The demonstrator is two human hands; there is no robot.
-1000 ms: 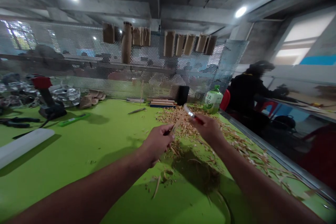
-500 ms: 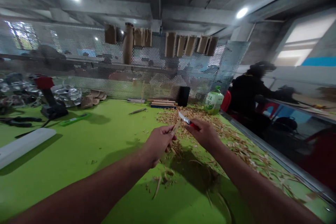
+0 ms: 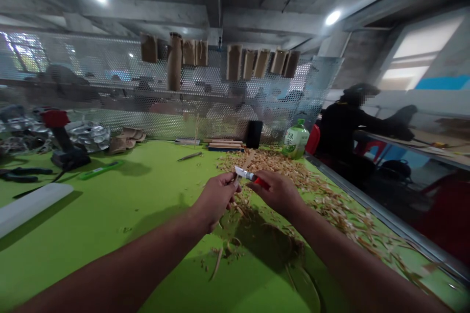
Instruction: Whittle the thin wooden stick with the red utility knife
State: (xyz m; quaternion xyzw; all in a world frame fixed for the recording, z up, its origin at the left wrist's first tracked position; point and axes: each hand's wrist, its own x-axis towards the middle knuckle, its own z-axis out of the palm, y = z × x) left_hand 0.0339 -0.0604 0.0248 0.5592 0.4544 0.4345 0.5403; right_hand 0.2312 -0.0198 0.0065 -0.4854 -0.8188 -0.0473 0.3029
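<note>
My left hand (image 3: 216, 200) is shut on a thin pale wooden stick (image 3: 248, 161), which rises up and to the right from my fingers. My right hand (image 3: 276, 193) grips a red-handled craft knife (image 3: 261, 183), and its bare steel blade (image 3: 242, 173) points left. The blade sits against the stick just above my left fingers. Below both hands, a wide scatter of wood shavings (image 3: 260, 166) covers the bright green table (image 3: 73, 215).
A second knife (image 3: 190, 156) and stacked wooden strips (image 3: 225, 145) lie near a perforated metal screen (image 3: 121, 88) hung with paper bags. A green-labelled bottle (image 3: 295, 140) stands at the back right. A metal table edge (image 3: 382, 216) runs along the right, beyond which a seated person (image 3: 348, 129) works.
Both hands have shifted left and closer together. The knife blade has swung from pointing up-left to nearly level, and now lies across the stick nearer my left fingers.
</note>
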